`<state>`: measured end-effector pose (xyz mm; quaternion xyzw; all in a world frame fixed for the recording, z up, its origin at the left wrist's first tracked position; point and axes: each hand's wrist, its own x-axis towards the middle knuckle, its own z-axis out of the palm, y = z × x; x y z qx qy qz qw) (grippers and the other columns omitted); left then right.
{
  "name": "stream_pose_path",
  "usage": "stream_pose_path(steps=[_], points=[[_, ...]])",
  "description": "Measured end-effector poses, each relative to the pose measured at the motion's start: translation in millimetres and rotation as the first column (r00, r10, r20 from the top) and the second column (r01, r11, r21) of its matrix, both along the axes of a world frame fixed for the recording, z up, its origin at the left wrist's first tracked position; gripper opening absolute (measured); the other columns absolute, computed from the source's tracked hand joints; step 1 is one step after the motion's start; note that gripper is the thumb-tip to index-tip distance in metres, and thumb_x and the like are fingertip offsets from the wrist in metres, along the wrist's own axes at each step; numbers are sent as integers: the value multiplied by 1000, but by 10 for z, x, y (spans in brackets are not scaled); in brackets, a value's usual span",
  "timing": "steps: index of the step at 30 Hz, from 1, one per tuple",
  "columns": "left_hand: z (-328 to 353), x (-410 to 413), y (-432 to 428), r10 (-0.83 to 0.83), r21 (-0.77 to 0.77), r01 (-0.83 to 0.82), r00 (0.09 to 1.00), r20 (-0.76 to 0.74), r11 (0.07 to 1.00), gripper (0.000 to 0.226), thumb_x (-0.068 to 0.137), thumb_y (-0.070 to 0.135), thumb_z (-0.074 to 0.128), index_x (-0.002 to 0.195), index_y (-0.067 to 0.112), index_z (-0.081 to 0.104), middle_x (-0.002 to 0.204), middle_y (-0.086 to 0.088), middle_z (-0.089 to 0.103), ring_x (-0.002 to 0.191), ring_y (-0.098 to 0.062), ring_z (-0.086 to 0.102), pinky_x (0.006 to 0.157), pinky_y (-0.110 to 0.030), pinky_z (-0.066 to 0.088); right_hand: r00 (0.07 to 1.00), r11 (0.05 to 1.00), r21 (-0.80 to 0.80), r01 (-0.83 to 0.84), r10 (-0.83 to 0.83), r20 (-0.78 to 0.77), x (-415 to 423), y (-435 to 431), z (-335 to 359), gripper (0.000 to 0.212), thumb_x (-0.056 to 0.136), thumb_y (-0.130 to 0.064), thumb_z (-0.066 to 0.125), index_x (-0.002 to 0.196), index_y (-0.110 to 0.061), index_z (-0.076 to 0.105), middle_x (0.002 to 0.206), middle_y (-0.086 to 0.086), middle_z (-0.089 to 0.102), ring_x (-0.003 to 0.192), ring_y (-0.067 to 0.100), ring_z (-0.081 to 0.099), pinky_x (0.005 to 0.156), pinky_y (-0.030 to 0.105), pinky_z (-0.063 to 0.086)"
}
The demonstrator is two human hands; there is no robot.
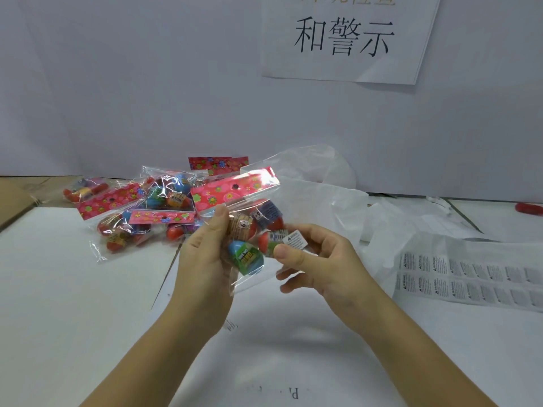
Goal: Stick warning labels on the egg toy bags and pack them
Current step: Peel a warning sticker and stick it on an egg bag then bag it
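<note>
My left hand (205, 254) grips a clear egg toy bag (246, 230) with a pink flowered header, held above the table's middle. Several coloured eggs show inside it. My right hand (317, 259) touches the bag's right side, and a small white warning label (294, 239) sits at my fingertips against the plastic. I cannot tell whether the label is stuck down. A pile of other egg toy bags (141, 210) lies on the table to the left. A sheet of warning labels (476, 277) lies flat at the right.
A large crumpled clear plastic bag (323, 183) rests behind my hands near the wall. A brown cardboard piece (14, 198) is at the far left, a red object (529, 208) at the far right edge. A printed sign (346, 36) hangs on the wall.
</note>
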<state>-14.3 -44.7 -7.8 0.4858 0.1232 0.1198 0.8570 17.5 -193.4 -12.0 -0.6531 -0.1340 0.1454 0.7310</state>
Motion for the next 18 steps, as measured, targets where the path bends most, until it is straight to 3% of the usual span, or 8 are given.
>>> stream_pose_path(steps=[4,6,10,12,15,18], points=[[-18,-7,10,3,-88,-1,1000,21,996,36,74,43,59,93,16,74,93,-6,77,83,-18,75,59,-26,58,999,999,27,-24,25,-22,8,-5,6,40,57,-29,78,95,-21,70,80,2,72,63,18,68,56,26,56],[-32,-6,23,-3,-102,6,1000,27,995,31,75,42,60,85,18,77,92,-6,77,83,-17,75,60,-25,58,1000,1000,8,-20,20,-21,10,-9,7,41,57,-30,79,96,-21,69,83,1,72,65,18,69,57,26,56],[-44,14,42,-50,4,50,998,25,999,33,78,41,58,90,14,73,88,-8,75,78,-16,72,62,-25,57,999,1000,-2,-7,7,-54,13,-12,-7,54,66,-34,84,114,-23,63,108,7,68,85,17,71,59,32,57],[-33,18,31,-118,81,118,993,-7,990,37,79,41,57,93,9,71,87,-11,73,76,-17,70,61,-24,57,997,999,35,11,-8,-72,20,-27,2,57,69,-43,77,120,-23,61,111,4,69,95,17,70,62,34,58],[-45,-4,2,-243,149,245,970,-32,958,29,78,38,58,84,15,75,85,-10,74,74,-17,71,59,-24,57,998,997,46,64,-62,-31,34,-35,11,50,62,-54,78,100,-22,71,94,-2,74,83,10,69,69,31,57],[-59,-27,-25,-288,167,290,957,-41,942,24,78,37,58,78,19,74,82,-7,75,72,-15,72,58,-23,57,993,991,61,120,-120,-14,44,-31,-19,33,64,-46,67,83,-19,73,80,-1,73,71,7,67,62,26,55]])
